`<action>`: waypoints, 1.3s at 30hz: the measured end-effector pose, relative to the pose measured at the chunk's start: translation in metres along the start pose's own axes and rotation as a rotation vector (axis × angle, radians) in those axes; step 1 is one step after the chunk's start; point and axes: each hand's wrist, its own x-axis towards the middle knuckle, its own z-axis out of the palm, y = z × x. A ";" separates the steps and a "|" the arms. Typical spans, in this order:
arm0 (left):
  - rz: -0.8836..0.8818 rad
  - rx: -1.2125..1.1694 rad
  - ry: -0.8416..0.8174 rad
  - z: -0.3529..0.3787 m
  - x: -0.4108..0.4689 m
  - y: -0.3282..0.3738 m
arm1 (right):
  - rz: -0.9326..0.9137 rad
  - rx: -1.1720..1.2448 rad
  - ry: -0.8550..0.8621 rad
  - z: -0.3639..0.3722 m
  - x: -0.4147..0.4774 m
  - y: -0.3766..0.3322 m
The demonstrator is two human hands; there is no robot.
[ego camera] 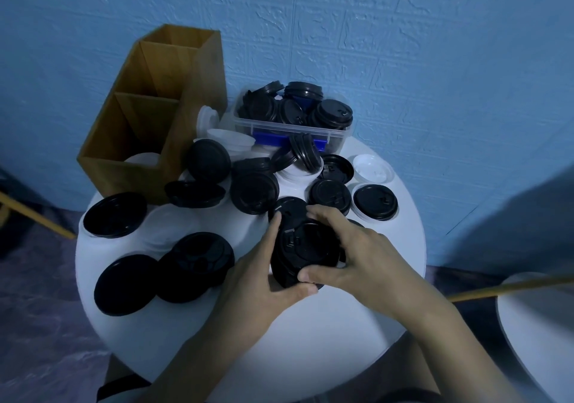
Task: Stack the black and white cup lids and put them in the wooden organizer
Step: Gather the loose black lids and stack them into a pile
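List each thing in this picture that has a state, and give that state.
Left hand, gripping the black lid stack.
Right hand, gripping the same stack.
Wooden organizer, upright, white lids in nearest compartment.
Plastic container, open, holding black lids.
Loose black lids, scattered on the table.

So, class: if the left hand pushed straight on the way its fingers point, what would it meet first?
Probably the loose black lid just beyond the stack it holds; depth is unclear.
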 end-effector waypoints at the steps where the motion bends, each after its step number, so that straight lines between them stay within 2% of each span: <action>1: 0.001 -0.012 -0.010 -0.001 0.000 -0.001 | 0.001 0.022 -0.006 0.000 0.000 -0.001; 6: 0.006 -0.037 -0.037 -0.001 0.003 0.000 | 0.027 0.122 -0.071 -0.003 0.001 0.008; 12: 0.036 -0.023 -0.024 0.001 -0.003 -0.003 | 0.011 0.439 -0.170 -0.019 0.010 0.016; 17: 0.063 0.033 -0.001 0.001 -0.003 0.002 | -0.002 0.299 -0.199 -0.042 0.050 0.020; 19: 0.059 0.046 -0.004 0.001 -0.004 0.001 | 0.013 0.344 -0.121 -0.048 0.068 0.018; 21: 0.063 0.051 0.005 0.001 -0.004 0.001 | 0.018 0.378 0.121 -0.058 0.093 0.022; 24: 0.065 0.065 0.007 0.001 -0.003 0.001 | 0.053 0.125 0.495 -0.073 0.138 0.038; 26: 0.070 0.076 0.005 0.001 -0.003 0.001 | 0.108 -0.081 0.593 -0.075 0.161 0.046; 29: 0.077 0.084 0.011 0.001 -0.003 -0.001 | 0.148 -0.194 0.623 -0.070 0.185 0.055; 35: 0.047 0.054 -0.009 -0.001 -0.002 0.002 | 0.217 -0.034 0.663 -0.081 0.210 0.071; 39: 0.064 0.058 -0.014 -0.002 -0.003 0.001 | 0.186 -0.030 0.424 -0.087 0.218 0.060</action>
